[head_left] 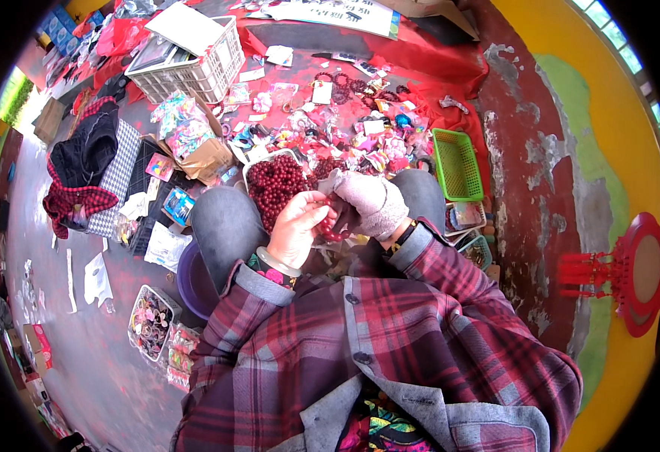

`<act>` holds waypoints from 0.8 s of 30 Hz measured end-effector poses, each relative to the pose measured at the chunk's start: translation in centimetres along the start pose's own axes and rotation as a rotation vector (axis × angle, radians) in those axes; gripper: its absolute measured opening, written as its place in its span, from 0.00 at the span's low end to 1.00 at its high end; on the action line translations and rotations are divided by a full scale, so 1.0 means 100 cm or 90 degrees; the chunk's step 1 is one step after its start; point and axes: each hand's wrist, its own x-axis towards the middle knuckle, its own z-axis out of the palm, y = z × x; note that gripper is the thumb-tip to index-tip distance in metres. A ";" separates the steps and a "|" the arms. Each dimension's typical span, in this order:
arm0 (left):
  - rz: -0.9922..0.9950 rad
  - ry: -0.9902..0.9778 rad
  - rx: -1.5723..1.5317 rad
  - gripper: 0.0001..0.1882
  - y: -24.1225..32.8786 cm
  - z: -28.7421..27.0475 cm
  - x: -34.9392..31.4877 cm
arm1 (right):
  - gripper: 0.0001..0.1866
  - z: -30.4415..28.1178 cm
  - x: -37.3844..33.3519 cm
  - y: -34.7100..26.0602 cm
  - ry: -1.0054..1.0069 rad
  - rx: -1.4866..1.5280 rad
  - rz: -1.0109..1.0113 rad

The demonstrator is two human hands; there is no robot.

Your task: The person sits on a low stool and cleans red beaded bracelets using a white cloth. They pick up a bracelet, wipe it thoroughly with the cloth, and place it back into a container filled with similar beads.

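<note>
The beads (335,235) at the left grip (294,228) and the right grip (369,205) were deep red, matching the bead heap (273,181) just beyond. A pale pinkish-grey glove (383,215) covered the right grip; a milky-white bangle (276,262) sat behind the left. Nearer the body, the jacket (270,339) showed a maroon, purple and grey plaid (its cuffs were plain grey). Left of the left grip were a purple tub (193,285), a black-and-white checked cloth (119,169) and a red-and-black checked garment (85,202). Right of the right grip came a lime-green basket (456,162), then a wall (518,143) in dark red, pale green and yellow.
</note>
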 end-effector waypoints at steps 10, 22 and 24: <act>-0.004 0.048 0.095 0.08 -0.008 -0.004 0.004 | 0.06 0.011 0.005 0.012 -0.020 -0.024 -0.011; -0.014 0.047 0.010 0.09 -0.007 -0.006 0.004 | 0.11 0.022 -0.009 0.027 0.021 0.397 0.112; -0.041 0.031 0.016 0.08 -0.008 -0.006 0.003 | 0.10 0.020 -0.006 0.025 -0.008 0.065 0.084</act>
